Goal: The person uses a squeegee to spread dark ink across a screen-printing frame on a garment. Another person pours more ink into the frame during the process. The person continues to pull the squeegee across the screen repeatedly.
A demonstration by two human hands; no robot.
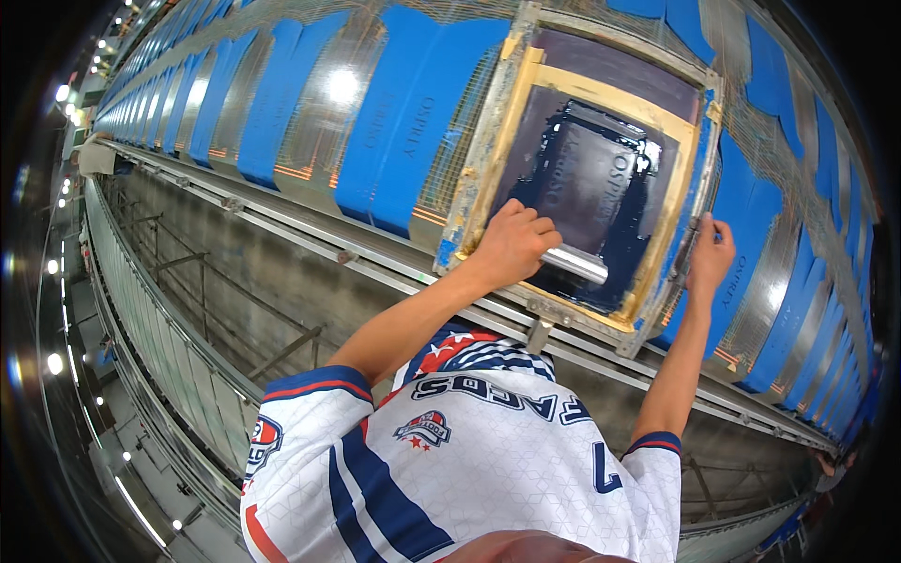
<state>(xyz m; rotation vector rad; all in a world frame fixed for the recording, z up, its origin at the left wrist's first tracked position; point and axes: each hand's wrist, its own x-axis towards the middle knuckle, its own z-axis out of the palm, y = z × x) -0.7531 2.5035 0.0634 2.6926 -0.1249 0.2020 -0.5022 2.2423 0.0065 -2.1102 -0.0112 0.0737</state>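
A screen-printing frame (540, 38) with tan tape round its mesh rests over blue cut fabric pieces. Dark glossy ink (623, 274) pools on the mesh around a stencil area with faint lettering. My left hand (514, 241) is closed on a silver bar squeegee (578, 264), lying across the lower part of the screen with its left end under my fingers. My right hand (710, 251) has its fingers curled at the frame's right rail, apparently gripping it; the exact contact is partly hidden.
A long print table carries rows of blue fabric pieces (408, 113) to both sides. A metal rail (394, 267) runs along its near edge, with railings (141, 357) and scaffold-like bars below. A co-worker (826, 477) is partly visible at the far lower right.
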